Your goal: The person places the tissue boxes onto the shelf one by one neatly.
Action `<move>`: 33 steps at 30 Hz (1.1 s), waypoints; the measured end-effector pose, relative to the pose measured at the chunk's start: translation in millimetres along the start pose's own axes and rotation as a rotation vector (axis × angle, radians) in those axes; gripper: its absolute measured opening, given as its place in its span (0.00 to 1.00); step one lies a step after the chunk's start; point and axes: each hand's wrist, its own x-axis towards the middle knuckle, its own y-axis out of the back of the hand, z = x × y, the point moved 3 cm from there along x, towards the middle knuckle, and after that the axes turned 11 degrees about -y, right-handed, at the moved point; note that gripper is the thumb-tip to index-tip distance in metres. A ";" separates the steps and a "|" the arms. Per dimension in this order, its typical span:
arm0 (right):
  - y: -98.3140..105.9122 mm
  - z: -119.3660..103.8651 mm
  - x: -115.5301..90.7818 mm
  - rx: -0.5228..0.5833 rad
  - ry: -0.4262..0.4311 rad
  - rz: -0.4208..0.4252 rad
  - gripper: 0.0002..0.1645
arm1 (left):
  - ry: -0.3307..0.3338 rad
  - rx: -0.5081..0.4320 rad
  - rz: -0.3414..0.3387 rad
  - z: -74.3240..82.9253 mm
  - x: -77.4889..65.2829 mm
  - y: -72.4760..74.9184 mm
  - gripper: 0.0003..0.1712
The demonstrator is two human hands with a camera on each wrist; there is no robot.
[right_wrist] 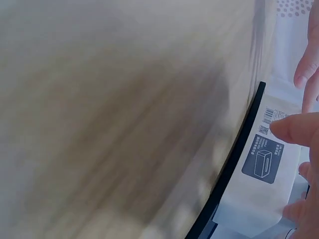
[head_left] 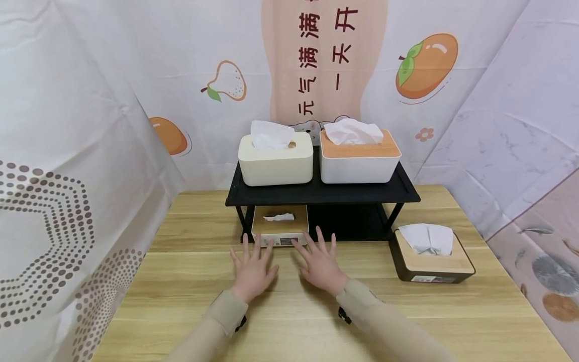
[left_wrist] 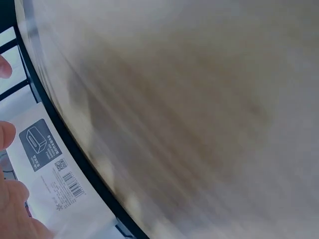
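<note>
Head view. Black two-tier shelf point(head_left: 322, 193) at back centre of wooden table point(head_left: 316, 311), hemmed by white curtain at left, printed backdrop behind, marble-pattern sheet at right. Bare tabletop open in front of shelf and out to both sides. Left hand point(head_left: 252, 269) and right hand point(head_left: 319, 264) flat, fingers spread and straight, gripping nothing, side by side just before the shelf's lower opening. Fingertips reaching the front face of a white tissue box with wooden lid point(head_left: 280, 224) tucked under the shelf at its left half; a little tissue showing through the lid slot. On top of shelf: cream tissue box point(head_left: 276, 160) at left, white box with orange-wood lid point(head_left: 359, 157) at right, touching or nearly so, each with tissue standing out. Dark brown tissue box point(head_left: 431, 256) on the table just right of the shelf's right leg, tissue puffed out of its pale lid.

Left wrist view. Mostly blurred tabletop. Left fingertips point(left_wrist: 6, 135) at frame edge against the box's labelled white face; barcode sticker visible.

Right wrist view. Blurred tabletop again. Right fingers point(right_wrist: 294, 129) extended, one tip pressing the same labelled face.
</note>
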 end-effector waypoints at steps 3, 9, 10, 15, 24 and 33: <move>-0.2 -1.0 6.0 -0.001 -0.012 -0.028 0.45 | 0.015 0.008 -0.006 -3.5 6.3 0.2 0.39; -2.5 -3.4 19.2 -0.015 -0.043 -0.062 0.44 | 0.044 0.025 -0.027 -12.1 20.4 -4.3 0.40; -3.2 -3.7 21.3 -0.017 -0.048 -0.068 0.44 | 0.047 0.032 -0.028 -13.2 22.8 -5.2 0.41; -6.2 -4.6 29.8 -0.007 -0.072 -0.107 0.43 | 0.058 0.062 -0.019 -17.7 31.4 -8.9 0.41; -9.2 -5.0 35.7 0.006 -0.101 -0.142 0.44 | 0.087 0.062 -0.047 -20.2 36.8 -11.2 0.40; -13.0 -2.2 43.2 0.034 -0.115 -0.126 0.43 | 0.097 -0.003 -0.049 -22.6 43.1 -10.6 0.41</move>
